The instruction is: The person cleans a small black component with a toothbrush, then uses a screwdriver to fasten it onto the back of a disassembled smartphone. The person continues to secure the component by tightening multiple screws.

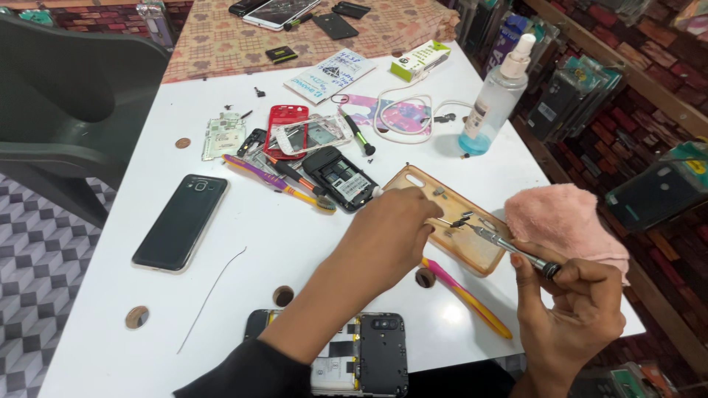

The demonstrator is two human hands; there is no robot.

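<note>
Fingers of left hand (391, 236) pinched shut on something too small to identify over tan phone case (453, 225), right hand (571, 313) closed round screwdriver (509, 247) aimed at it, on white table (243, 243) with checkered floor (37, 273) left, brick wall (664, 74) right.

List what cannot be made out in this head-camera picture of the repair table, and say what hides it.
- Left hand fingertips: curled away, so any held part is hidden.
- Screwdriver tip and tiny parts on the tan phone case: too small.
- Opened phone: crossed by the left forearm, cut by the bottom edge.
</note>
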